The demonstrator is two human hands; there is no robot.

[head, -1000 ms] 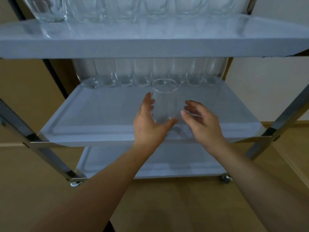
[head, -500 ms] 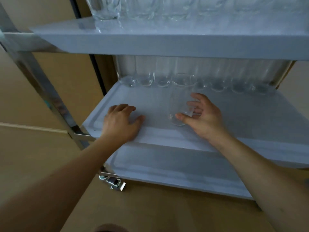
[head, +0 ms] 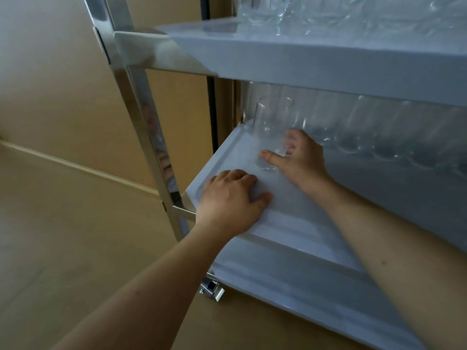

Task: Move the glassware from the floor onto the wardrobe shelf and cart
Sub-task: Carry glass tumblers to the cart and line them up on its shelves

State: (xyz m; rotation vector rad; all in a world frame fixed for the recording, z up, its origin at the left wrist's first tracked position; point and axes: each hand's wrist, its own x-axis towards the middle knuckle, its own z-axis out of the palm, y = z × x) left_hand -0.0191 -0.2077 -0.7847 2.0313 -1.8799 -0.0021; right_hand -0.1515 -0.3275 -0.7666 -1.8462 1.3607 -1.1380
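A wooden floor [head: 63,248] is being seen nearest, with a wheel [head: 211,290] of a metal cart [head: 141,102] standing on it under the lowest tray [head: 290,279]. Above that, the left hand [head: 231,202] is being laid on the front part of the middle tray [head: 285,223], fingers loosely bent and nothing being held, probably so that the body or the wheeled cart is being steadied. Just beyond it, a clear drinking glass [head: 271,132] is being gripped low down by the right hand [head: 299,157], the thumb being pressed across the front of its base and the fingers being wrapped behind. The glass is being kept upright, its base on or just above the tray near the left rear corner, likely so that it is being lined up with the row of glasses [head: 379,132] along the back. Farthest and highest, more glasses [head: 328,11] are being stored on the top tray [head: 316,54].
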